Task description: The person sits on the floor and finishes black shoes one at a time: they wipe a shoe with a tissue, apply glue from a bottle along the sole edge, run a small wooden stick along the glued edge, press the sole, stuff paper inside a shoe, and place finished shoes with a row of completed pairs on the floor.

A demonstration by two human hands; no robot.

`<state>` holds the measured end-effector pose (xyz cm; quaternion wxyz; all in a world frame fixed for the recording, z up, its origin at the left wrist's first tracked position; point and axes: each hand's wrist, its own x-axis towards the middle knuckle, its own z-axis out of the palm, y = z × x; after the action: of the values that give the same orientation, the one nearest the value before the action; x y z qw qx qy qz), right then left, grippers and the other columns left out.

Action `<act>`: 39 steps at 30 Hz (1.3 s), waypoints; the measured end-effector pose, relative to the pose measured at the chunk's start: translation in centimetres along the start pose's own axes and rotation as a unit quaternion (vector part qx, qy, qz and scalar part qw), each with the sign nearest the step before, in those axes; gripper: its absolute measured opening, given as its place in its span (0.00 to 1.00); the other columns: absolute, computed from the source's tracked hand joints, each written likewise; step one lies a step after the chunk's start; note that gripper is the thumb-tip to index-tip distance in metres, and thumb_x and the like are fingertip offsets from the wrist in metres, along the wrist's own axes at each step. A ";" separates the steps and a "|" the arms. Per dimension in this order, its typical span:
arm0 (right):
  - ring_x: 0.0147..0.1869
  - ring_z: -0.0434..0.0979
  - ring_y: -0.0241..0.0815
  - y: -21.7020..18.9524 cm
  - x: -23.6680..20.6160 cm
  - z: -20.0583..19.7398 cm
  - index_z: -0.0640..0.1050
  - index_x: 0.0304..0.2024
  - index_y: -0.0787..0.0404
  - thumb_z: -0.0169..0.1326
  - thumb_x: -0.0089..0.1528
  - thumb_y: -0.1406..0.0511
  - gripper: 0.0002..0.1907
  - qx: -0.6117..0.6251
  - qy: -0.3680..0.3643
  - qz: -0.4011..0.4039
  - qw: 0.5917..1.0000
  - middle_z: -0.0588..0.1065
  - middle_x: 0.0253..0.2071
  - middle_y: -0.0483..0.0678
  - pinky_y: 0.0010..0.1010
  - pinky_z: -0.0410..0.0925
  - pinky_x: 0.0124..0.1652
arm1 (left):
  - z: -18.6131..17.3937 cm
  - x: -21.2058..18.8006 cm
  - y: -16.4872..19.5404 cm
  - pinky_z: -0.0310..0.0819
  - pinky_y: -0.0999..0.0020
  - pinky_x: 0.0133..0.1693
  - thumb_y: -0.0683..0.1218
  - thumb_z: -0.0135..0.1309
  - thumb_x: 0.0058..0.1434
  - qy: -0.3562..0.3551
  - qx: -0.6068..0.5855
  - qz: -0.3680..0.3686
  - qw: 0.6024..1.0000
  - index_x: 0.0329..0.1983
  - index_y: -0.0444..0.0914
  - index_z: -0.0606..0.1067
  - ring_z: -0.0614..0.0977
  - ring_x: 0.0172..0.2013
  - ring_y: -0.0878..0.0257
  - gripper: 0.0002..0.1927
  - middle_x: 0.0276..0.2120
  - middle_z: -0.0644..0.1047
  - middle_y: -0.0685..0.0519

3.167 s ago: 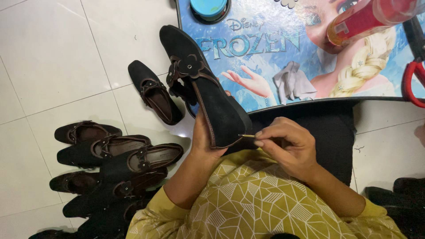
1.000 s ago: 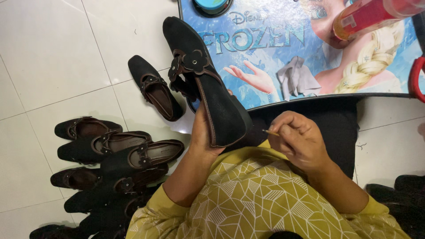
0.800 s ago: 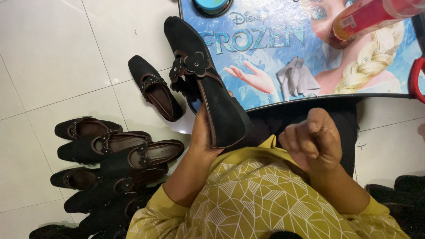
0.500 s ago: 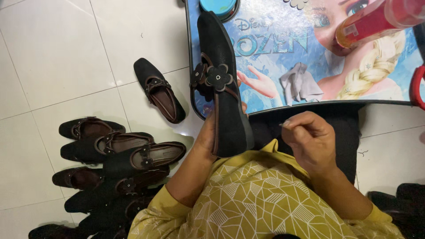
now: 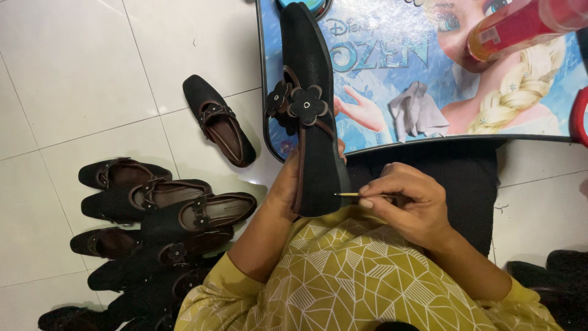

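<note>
White tile floor (image 5: 79, 73); left hand (image 5: 288, 187) grips shoe (image 5: 312, 110), right hand (image 5: 407, 205) pinches brush (image 5: 348, 195).

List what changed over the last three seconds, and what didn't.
The left hand turned the black shoe from sole-up to flower-up, toe pointing away. The right hand lifted off briefly, then brought its thin stick back to the heel edge. Both grips held; the shoes on the floor stayed put.

Bright, even indoor light with soft shadows. Pale glare sits on the white floor tiles (image 5: 79, 73) left of the hands. Focus is sharp at centre; the red bottle (image 5: 520, 24) at the upper right edge looks blurred.
</note>
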<state>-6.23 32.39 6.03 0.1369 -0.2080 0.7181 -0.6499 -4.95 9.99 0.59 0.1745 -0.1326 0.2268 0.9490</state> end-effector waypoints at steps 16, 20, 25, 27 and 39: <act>0.31 0.70 0.24 1.3 -1.0 0.0 0.82 0.45 0.67 0.55 0.66 0.71 0.07 0.059 -0.009 0.113 0.992 0.79 0.34 0.45 0.17 0.63 0.30 | -0.3 0.2 0.0 0.79 0.70 0.45 0.63 0.63 0.61 0.003 0.030 -0.004 1.000 0.57 0.37 0.72 0.82 0.46 0.64 0.32 0.46 0.77 0.51; 0.35 0.73 0.25 1.4 -0.9 -0.2 0.80 0.43 0.67 0.61 0.63 0.70 0.08 0.046 -0.026 0.068 0.996 0.80 0.40 0.46 0.17 0.65 0.33 | -0.3 0.2 0.1 0.79 0.70 0.46 0.63 0.62 0.63 0.014 0.045 -0.002 0.999 0.57 0.37 0.72 0.81 0.46 0.64 0.31 0.46 0.77 0.51; 0.33 0.73 0.25 1.8 -1.0 -0.5 0.82 0.43 0.67 0.58 0.65 0.70 0.06 0.039 -0.046 0.111 0.992 0.82 0.38 0.45 0.18 0.66 0.33 | 0.0 0.0 0.1 0.79 0.70 0.44 0.62 0.61 0.65 0.023 0.029 0.002 0.999 0.56 0.37 0.72 0.81 0.44 0.64 0.29 0.46 0.77 0.52; 0.34 0.72 0.26 2.0 -1.2 -0.3 0.83 0.44 0.67 0.55 0.67 0.71 0.08 0.075 -0.039 0.156 0.984 0.82 0.38 0.46 0.19 0.66 0.33 | 0.1 0.0 0.1 0.80 0.70 0.44 0.63 0.60 0.64 0.022 0.025 0.002 0.999 0.56 0.37 0.72 0.82 0.43 0.64 0.29 0.45 0.77 0.52; 0.40 0.70 0.26 1.3 -1.2 1.0 0.77 0.47 0.67 0.58 0.63 0.74 0.10 0.145 0.059 0.091 0.984 0.76 0.46 0.47 0.18 0.65 0.39 | 1.5 1.1 -0.9 0.76 0.65 0.52 0.57 0.53 0.73 -0.025 -0.306 0.144 0.941 0.73 0.48 0.61 0.78 0.46 0.60 0.29 0.46 0.73 0.51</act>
<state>-4.84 32.16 4.54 0.1815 -0.0814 0.6390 -0.7430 -5.89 11.75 1.19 -0.0073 -0.1220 -0.0619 0.9906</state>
